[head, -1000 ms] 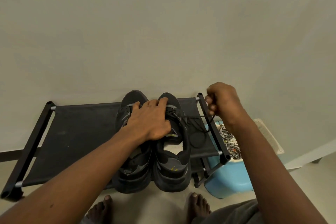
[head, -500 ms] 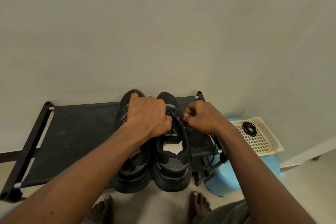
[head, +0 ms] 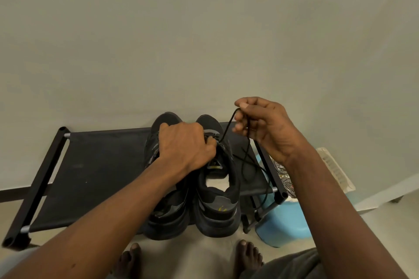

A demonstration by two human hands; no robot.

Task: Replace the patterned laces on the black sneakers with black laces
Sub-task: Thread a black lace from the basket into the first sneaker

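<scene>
Two black sneakers stand side by side on a black fabric shoe rack point(head: 95, 165), heels toward me. My left hand point(head: 186, 145) presses down on the eyelet area of the right sneaker point(head: 217, 199) and partly covers the left sneaker point(head: 166, 213). My right hand point(head: 265, 127) is raised above the rack's right end, pinching a black lace point(head: 229, 124) that runs taut down to the right sneaker's eyelets. The slack of the lace loops over the rack fabric. A patterned black-and-white lace point(head: 283, 176) lies at the right, partly hidden by my forearm.
A cream plastic basket point(head: 335, 170) sits on a light blue stool point(head: 283, 222) just right of the rack. A plain wall stands right behind the rack. My bare feet point(head: 247, 256) rest on the floor in front of the sneakers.
My right hand has lifted up and to the right from the sneaker's eyelets, pulling the black lace taut. My left hand stays pressed on the sneakers.
</scene>
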